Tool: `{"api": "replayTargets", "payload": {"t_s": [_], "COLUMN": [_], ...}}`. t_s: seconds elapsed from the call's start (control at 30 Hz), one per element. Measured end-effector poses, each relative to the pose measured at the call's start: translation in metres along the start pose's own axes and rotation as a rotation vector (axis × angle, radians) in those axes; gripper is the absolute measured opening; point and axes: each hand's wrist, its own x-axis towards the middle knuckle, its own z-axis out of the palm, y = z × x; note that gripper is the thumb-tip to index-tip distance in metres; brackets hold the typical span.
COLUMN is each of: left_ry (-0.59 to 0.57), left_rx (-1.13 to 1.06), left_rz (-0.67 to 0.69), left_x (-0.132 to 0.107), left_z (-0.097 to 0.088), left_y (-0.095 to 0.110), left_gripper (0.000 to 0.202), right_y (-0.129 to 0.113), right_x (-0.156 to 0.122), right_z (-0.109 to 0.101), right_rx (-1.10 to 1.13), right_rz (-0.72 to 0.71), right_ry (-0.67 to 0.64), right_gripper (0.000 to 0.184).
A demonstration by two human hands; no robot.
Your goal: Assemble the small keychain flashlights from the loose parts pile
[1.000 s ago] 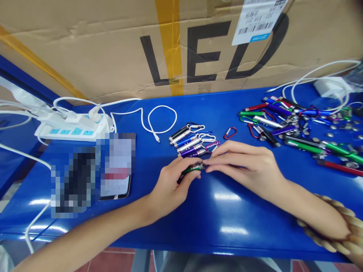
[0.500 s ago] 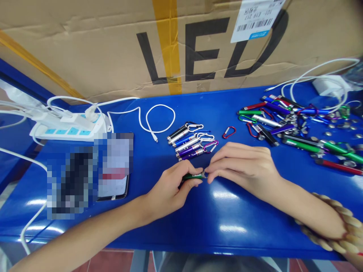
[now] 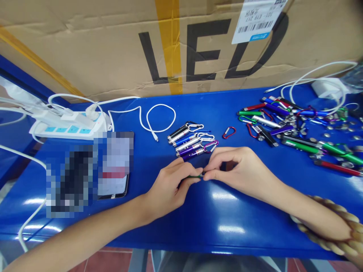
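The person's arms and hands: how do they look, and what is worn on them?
Left hand and right hand are ungloved, and no sleeves show. A chunky tan band of bead-like pieces circles the right forearm; the left forearm shows no band.

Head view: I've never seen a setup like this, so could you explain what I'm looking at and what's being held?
There is no machine here, just a person's two bare hands. Every picture comes from one camera worn on their head, looking forward and down.

The left hand holds a small green tube. The right hand has its fingertips by the tube's end; whether they grip something is too small to tell.

On the blue table lie a row of small tubes with clips, a red clip and, to the right, a loose pile of coloured tubes. To the left is a power strip. Behind stands a cardboard box.
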Motion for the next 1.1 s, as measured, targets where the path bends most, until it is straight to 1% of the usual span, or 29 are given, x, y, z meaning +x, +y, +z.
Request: {"api": "replayTargets", "payload": {"t_s": [0.13, 0.23, 0.3, 0.4, 0.5, 0.57, 0.7, 0.77, 0.83, 0.93, 1.03, 1.1], "left_ry": [0.062, 0.078, 0.087, 0.109, 0.128, 0.123, 0.06, 0.036, 0.023, 0.027, 0.03, 0.026], "left_rx": [0.032, 0.047, 0.055, 0.067, 0.065, 0.059, 0.05, 0.039, 0.031, 0.012, -0.021, -0.044], "left_rz": [0.009, 0.004, 0.007, 0.016, 0.008, -0.002, -0.028, -0.032, -0.054, -0.125, -0.179, -0.197], "left_x": [0.0, 0.0, 0.0, 0.0, 0.002, 0.003, 0.004, 0.004, 0.003, 0.002, 0.003, 0.004], "left_z": [0.001, 0.0, 0.001, 0.001, 0.001, 0.0, -0.002, -0.003, -0.002, -0.001, -0.002, -0.002], "left_y": [0.001, 0.002, 0.002, 0.002, 0.002, 0.003, 0.005, 0.006, 0.007, 0.007, 0.008, 0.009], "left_gripper": [0.013, 0.013, 0.013, 0.015, 0.015, 0.014, 0.025, 0.026, 0.024, 0.019, 0.017, 0.017], "right_y": [0.002, 0.002, 0.001, -0.002, -0.005, -0.005, -0.004, -0.003, -0.004, -0.005, -0.005, -0.005], "right_x": [-0.001, -0.002, -0.002, -0.003, -0.005, -0.005, -0.004, -0.004, -0.004, -0.004, -0.004, -0.004], "right_z": [0.004, 0.006, 0.007, 0.008, 0.008, 0.007, 0.004, 0.002, 0.0, -0.001, -0.003, -0.004], "right_rx": [0.106, 0.142, 0.14, 0.149, 0.166, 0.168, 0.207, 0.199, 0.138, -0.001, -0.065, -0.061], "right_rz": [0.062, 0.113, 0.14, 0.172, 0.181, 0.176, 0.176, 0.168, 0.138, 0.052, -0.033, -0.078], "right_ry": [0.006, 0.002, 0.003, -0.067, -0.138, -0.142, -0.183, -0.189, -0.161, -0.054, 0.099, 0.167], "right_gripper": [0.017, 0.018, 0.021, 0.029, 0.03, 0.03, 0.031, 0.032, 0.034, 0.034, 0.023, 0.015]}}
